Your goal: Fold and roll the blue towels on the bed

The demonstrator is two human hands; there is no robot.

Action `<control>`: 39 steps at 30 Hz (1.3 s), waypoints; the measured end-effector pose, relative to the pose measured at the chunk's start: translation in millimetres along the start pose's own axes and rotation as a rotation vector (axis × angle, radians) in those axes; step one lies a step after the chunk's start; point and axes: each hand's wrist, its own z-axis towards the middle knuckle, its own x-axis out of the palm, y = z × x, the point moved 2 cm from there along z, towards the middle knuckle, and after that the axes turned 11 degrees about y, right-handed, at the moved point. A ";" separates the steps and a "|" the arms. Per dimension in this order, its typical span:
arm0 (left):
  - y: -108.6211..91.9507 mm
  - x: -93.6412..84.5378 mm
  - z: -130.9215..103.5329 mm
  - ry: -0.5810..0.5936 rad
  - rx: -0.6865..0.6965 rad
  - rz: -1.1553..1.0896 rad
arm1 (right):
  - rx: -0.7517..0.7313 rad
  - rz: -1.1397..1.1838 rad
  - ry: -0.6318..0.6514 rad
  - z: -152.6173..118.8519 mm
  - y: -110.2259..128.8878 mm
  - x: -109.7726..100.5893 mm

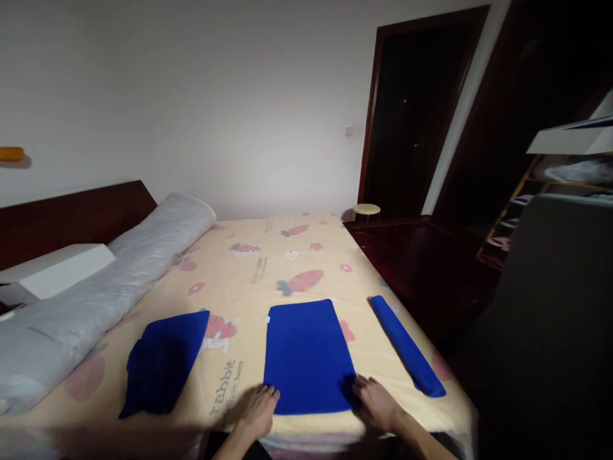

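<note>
A flat blue towel (309, 358) lies as a neat rectangle on the bed in front of me, a small white tag showing at its far left corner. My left hand (261, 407) is closed on its near left edge, fingers curled. At the near right corner, my right hand (377, 404) also has its fingers closed on the towel. To the right lies a tightly rolled blue towel (406, 345), stretched lengthwise along the bed's side. A crumpled blue towel (165, 364) rests to the left, apart from my hands.
The bed (258, 275) wears a cream sheet with carrot and rabbit prints. A long grey wrapped roll (143, 255) and a white box (67, 268) lie along the headboard (71, 214). Beyond the bed stand a round stool (366, 209) and, to the right, a shelf rack (522, 185).
</note>
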 end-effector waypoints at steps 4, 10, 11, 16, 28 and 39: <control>7.5 -5.9 -3.2 -0.039 -0.021 -0.016 | 0.069 0.060 0.003 -2.1 -2.4 -9.2; 25.7 -11.1 -7.4 -0.085 -0.050 -0.040 | 0.116 0.174 0.001 -0.9 -9.5 -14.5; 27.8 -11.8 -7.7 -0.089 -0.057 -0.045 | 0.119 0.197 -0.001 -1.2 -10.0 -15.7; 33.7 -18.2 -10.4 -0.100 -0.091 -0.080 | 0.089 0.271 -0.023 -3.7 -10.2 -21.8; 36.9 -18.3 -9.9 -0.116 -0.153 -0.113 | 0.241 0.120 -0.033 1.3 -17.6 -8.4; 29.4 -9.5 -3.5 -0.110 -0.216 -0.095 | 0.307 0.025 0.016 2.7 -11.8 -4.9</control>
